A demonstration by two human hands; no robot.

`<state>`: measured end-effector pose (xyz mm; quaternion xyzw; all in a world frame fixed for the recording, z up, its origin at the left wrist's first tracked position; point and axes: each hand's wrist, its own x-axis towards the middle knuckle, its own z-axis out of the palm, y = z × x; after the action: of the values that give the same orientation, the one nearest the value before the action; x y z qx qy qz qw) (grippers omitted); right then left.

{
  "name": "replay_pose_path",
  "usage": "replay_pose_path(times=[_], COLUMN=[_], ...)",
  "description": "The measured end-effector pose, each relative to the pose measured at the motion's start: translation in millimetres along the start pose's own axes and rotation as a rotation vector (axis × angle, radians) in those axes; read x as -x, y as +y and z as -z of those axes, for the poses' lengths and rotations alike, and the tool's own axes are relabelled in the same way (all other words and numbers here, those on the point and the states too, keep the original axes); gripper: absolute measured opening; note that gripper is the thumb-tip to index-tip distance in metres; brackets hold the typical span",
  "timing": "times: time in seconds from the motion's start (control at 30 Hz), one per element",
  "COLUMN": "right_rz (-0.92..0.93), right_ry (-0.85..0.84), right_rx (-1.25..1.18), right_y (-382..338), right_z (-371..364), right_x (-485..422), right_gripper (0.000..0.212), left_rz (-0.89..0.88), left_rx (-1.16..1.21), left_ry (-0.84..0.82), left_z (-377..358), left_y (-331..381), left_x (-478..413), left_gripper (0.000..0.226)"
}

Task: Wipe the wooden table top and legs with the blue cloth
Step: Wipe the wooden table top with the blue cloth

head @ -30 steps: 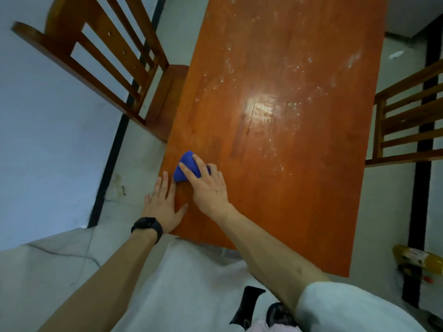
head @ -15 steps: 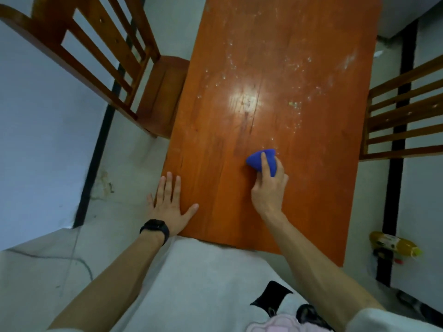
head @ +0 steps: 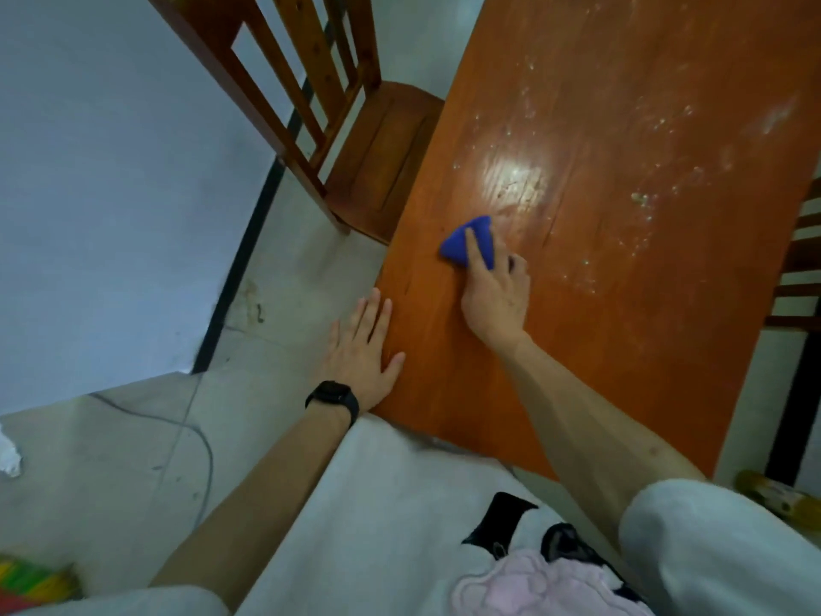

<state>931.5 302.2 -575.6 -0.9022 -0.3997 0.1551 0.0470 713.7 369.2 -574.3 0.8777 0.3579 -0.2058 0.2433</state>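
Note:
The orange-brown wooden table [head: 622,313] fills the right half of the view, with pale specks and smears [head: 644,202] across its far part. My right hand [head: 495,295] holds the bunched blue cloth [head: 455,249] against the top near the left edge, index finger stretched over it. My left hand [head: 360,349] lies flat with straight fingers on the table's near left corner, a black watch on its wrist. The table legs are hidden under the top.
A wooden slat-back chair [head: 382,157] stands close to the table's left side. Another chair [head: 799,260] shows at the right edge. A yellow bottle [head: 773,495] lies on the floor at the lower right. A cable [head: 195,433] runs over the floor on the left.
My right hand swept the cloth from the left edge to the middle of the table, then back toward the left. My left hand stayed on the near left corner.

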Motion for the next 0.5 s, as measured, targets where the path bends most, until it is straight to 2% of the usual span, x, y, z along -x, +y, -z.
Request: replay_pose_path(times=[0.13, 0.2, 0.23, 0.3, 0.43, 0.5], right_rz=[-0.501, -0.593, -0.560, -0.373, 0.096, 0.135], right_ry=[0.075, 0.134, 0.169, 0.192, 0.033, 0.023], right_rx=[-0.033, -0.110, -0.156, -0.204, -0.046, 0.012], right_y=[79.0, 95.1, 90.3, 59.6, -5.7, 8.7], right_z=[18.9, 21.8, 22.3, 22.6, -1.0, -5.2], right_x=[30.3, 46.2, 51.1, 55.4, 55.2, 48.2], right_gripper=[0.064, 0.058, 0.056, 0.057, 0.073, 0.078], left_rz=[-0.062, -0.085, -0.079, -0.049, -0.014, -0.017], left_rx=[-0.034, -0.035, -0.034, -0.035, -0.028, -0.039], left_ry=[-0.002, -0.014, -0.017, -0.017, -0.035, -0.059], left_z=[9.4, 7.6, 4.7, -1.1, -3.0, 3.4], left_y=[16.9, 24.2, 27.4, 33.2, 36.5, 35.5], left_x=[-23.4, -28.8, -29.9, -31.5, -32.7, -32.7], left_gripper=[0.078, 0.078, 0.078, 0.078, 0.078, 0.077])
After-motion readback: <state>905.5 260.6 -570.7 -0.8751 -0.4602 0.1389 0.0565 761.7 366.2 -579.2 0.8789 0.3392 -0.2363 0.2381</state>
